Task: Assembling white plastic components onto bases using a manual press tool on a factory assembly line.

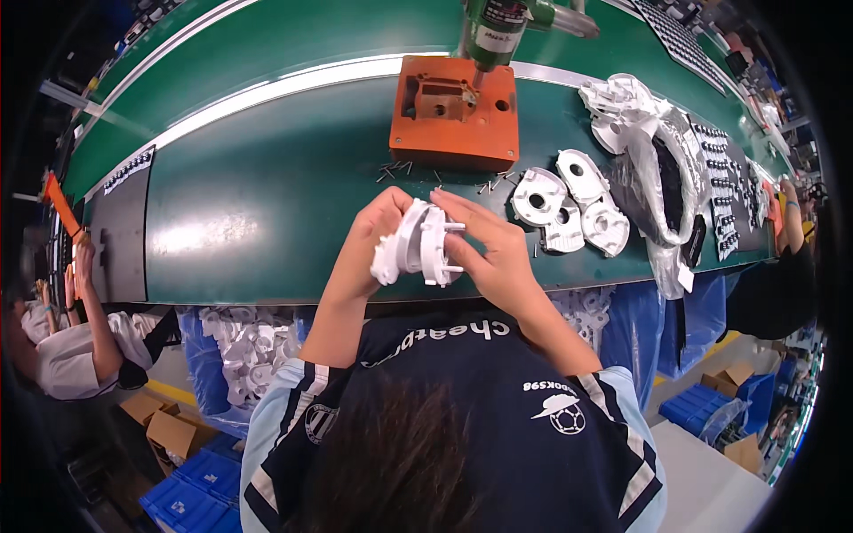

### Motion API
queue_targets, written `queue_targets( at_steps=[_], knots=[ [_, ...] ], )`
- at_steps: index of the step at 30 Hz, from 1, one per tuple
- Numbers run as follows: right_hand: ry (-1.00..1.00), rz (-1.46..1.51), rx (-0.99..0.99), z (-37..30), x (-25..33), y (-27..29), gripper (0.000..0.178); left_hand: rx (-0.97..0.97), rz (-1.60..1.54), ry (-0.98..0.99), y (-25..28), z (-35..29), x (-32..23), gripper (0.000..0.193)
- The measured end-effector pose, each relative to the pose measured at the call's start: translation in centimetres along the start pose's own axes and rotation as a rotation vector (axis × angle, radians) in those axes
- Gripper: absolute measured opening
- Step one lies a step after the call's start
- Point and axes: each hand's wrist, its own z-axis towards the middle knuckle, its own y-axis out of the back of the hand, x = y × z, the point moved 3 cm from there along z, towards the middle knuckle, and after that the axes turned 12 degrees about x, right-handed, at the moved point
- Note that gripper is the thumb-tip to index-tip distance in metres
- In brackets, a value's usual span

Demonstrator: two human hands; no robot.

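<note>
Both hands, left [378,240] and right [493,253], grasp white plastic parts [418,244] above green bench [267,195] near orange jig [455,111]

1. Work surface: a green bench [267,195] with a pale strip running along its length beyond the fingers.
2. Orange fixture block [455,111]: lies on the bench straight beyond the fingertips, near them.
3. Loose small screws [395,171]: scattered between the block and the fingers.
4. White moulded discs [569,209]: lie flat just right of the fingers.
5. Clear plastic bag [662,169] with white parts: farther right.
6. Dark mat [120,235]: well left of the fingers.
</note>
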Motion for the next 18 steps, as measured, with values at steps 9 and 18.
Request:
queue_targets(
  at_steps=[9,18],
  knots=[
    [0.018,-0.048,-0.118,0.0,-0.9,-1.6,0.037,-0.250,0.038,-0.150,-2.0,0.0,1.5,0.023],
    [-0.055,0.378,-0.251,0.0,-2.7,0.5,0.028,-0.110,-0.329,-0.320,-4.4,0.9,3.0,0.042]
  ],
)
